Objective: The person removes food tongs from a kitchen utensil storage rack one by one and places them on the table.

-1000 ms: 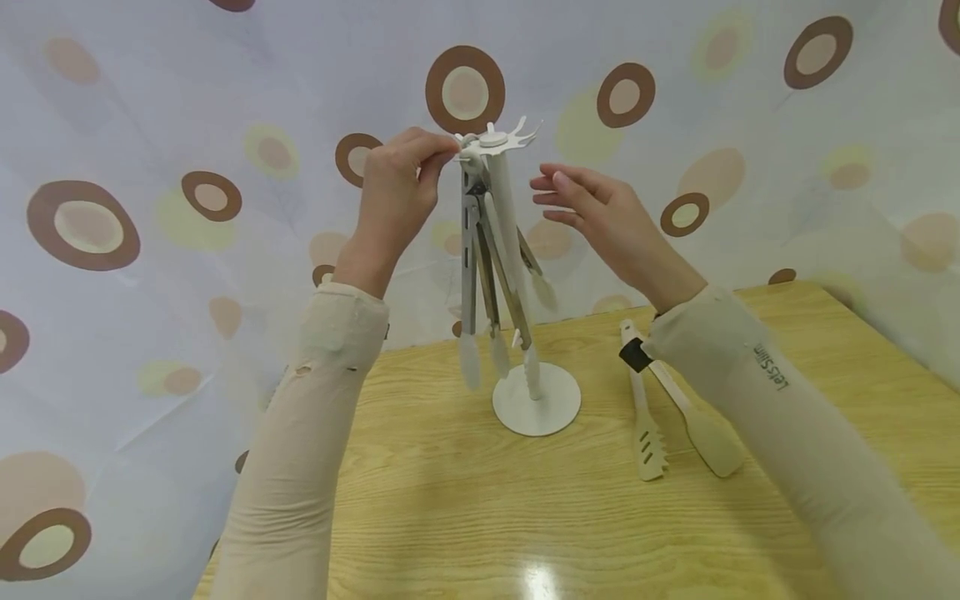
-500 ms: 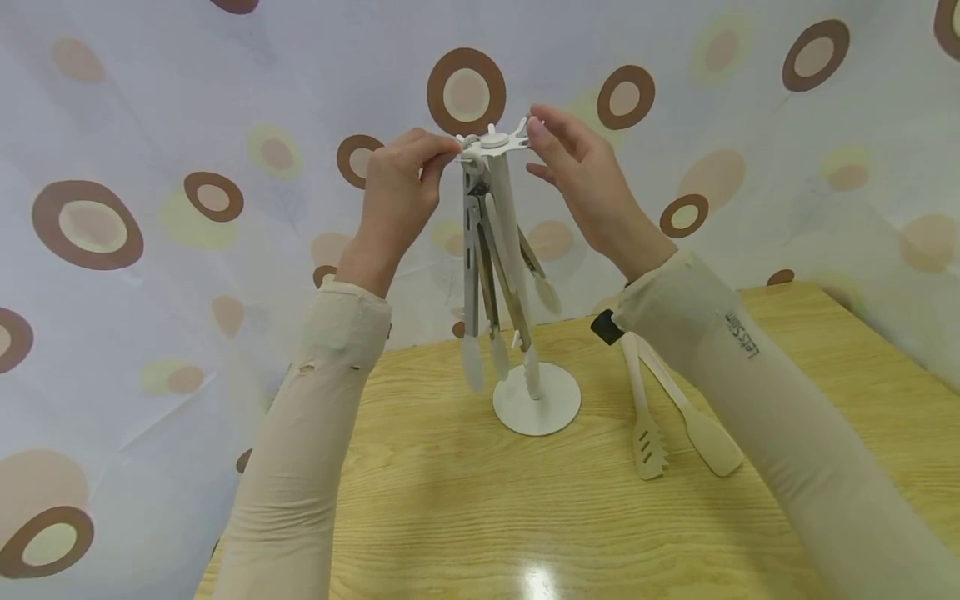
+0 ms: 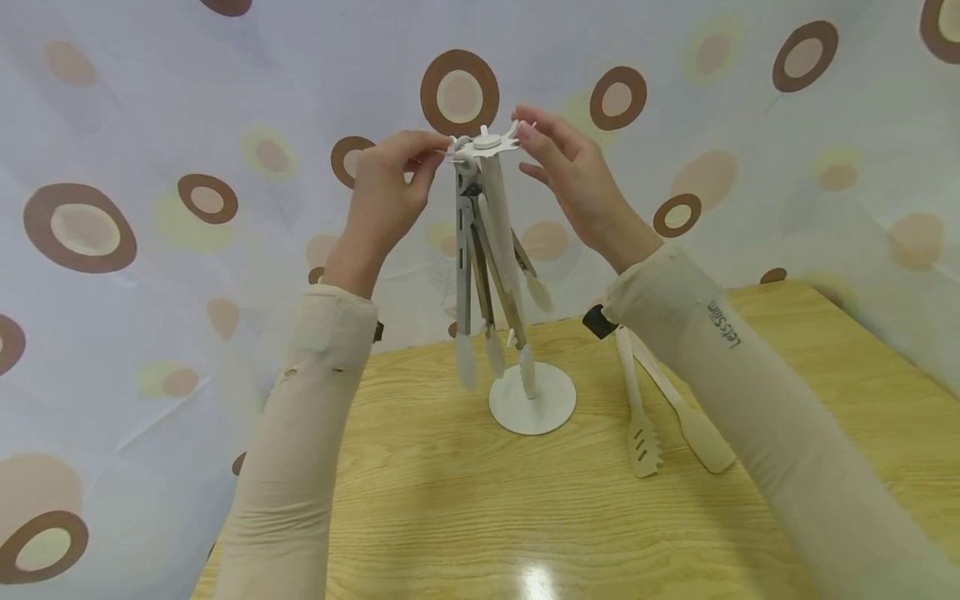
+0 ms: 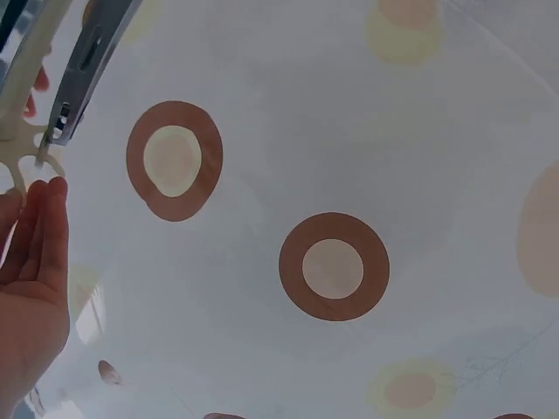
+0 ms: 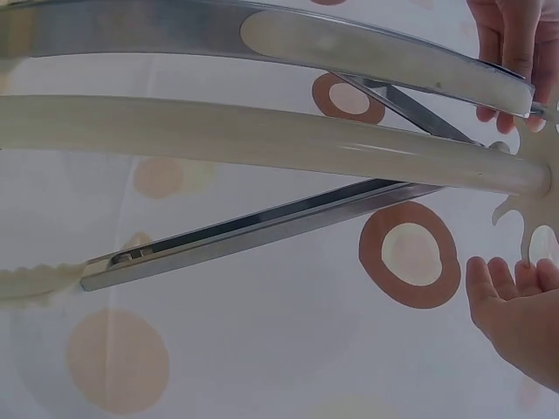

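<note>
A white utensil stand (image 3: 532, 408) stands upright on the table, with several metal tongs (image 3: 463, 250) with pale tips hanging from its hooked top. My left hand (image 3: 387, 187) pinches a hook on the left of that top, beside the ring of the hanging tongs. On the opposite side my right hand (image 3: 581, 183) has its thumb and fingers on another hook. The right wrist view shows the stand's pole (image 5: 262, 144) crossing the frame, a pair of tongs (image 5: 253, 236) below it, and my right fingertips (image 5: 527, 271) at a hook tip.
On the wooden table (image 3: 480, 508), right of the stand, lie a slotted, toothed server (image 3: 643, 446) and a spatula (image 3: 705, 437), their handles partly behind my right sleeve. A patterned sheet (image 3: 225, 100) hangs close behind the stand.
My right hand has moved up and left from beside the stand to its top hooks. My left hand has stayed at the left hook. The stand and tongs keep their place.
</note>
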The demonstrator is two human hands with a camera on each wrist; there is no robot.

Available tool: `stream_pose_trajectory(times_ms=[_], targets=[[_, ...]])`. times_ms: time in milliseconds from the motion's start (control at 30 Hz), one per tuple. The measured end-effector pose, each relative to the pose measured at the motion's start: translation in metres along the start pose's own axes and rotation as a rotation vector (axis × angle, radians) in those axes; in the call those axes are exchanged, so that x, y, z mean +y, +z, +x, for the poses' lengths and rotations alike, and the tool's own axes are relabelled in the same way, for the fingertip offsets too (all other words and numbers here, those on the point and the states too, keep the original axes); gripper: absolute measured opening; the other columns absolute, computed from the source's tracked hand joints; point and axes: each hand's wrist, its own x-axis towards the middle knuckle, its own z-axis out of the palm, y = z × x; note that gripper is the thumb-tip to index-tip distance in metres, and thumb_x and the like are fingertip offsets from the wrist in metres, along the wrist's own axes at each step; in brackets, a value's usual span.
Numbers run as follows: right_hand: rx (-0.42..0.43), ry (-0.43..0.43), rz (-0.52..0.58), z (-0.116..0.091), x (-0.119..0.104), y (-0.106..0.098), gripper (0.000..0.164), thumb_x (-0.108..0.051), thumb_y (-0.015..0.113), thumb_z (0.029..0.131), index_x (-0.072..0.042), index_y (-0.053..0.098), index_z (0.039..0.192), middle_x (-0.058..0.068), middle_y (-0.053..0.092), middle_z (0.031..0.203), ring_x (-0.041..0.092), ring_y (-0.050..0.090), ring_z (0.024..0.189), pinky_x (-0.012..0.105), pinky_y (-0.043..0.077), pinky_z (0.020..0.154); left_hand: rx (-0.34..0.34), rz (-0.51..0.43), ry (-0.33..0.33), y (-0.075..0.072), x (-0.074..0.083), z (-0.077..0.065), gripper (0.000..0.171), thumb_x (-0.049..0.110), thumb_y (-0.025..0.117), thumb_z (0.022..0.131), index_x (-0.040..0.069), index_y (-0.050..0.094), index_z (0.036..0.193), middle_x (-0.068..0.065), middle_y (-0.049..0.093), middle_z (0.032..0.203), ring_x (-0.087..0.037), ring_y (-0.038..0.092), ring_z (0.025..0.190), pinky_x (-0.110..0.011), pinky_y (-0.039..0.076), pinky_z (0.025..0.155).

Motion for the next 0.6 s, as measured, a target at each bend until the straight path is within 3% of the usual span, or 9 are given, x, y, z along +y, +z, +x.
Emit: stream_pose_trajectory(times_ms=[300, 467, 600], targets=[[0.017, 0.000, 0.039, 0.000, 0.001, 0.001, 0.046, -0.016, 0.051, 0.098, -0.005, 0.045, 0.142, 0.008, 0.043, 0.145, 0.016, 0.043, 0.131, 0.033, 0.035, 0.108, 0.088, -0.113, -0.196, -0.006, 0.008, -0.002, 0.029, 0.005, 0.058, 0.095, 0.003, 0.063, 0.124, -0.011, 0.067, 0.113, -0.019, 0.066, 0.097, -0.020, 0.048, 0.089], [0.010, -0.004, 0.006, 0.000, 0.003, 0.000, 0.046, -0.017, 0.050, 0.099, -0.005, 0.044, 0.143, 0.007, 0.042, 0.146, 0.013, 0.042, 0.132, 0.032, 0.035, 0.108, 0.277, -0.224, -0.286, -0.002, 0.021, -0.015, 0.029, 0.005, 0.053, 0.097, 0.000, 0.060, 0.124, -0.012, 0.065, 0.112, -0.017, 0.064, 0.098, -0.021, 0.048, 0.090], [-0.005, -0.008, -0.053, 0.000, 0.005, -0.001, 0.047, -0.020, 0.049, 0.100, -0.006, 0.042, 0.144, 0.006, 0.041, 0.147, 0.011, 0.040, 0.133, 0.032, 0.033, 0.109, 0.404, -0.287, -0.280, 0.004, 0.035, -0.029, 0.028, 0.007, 0.051, 0.098, -0.001, 0.058, 0.124, -0.012, 0.061, 0.110, -0.014, 0.061, 0.099, -0.022, 0.047, 0.090]])
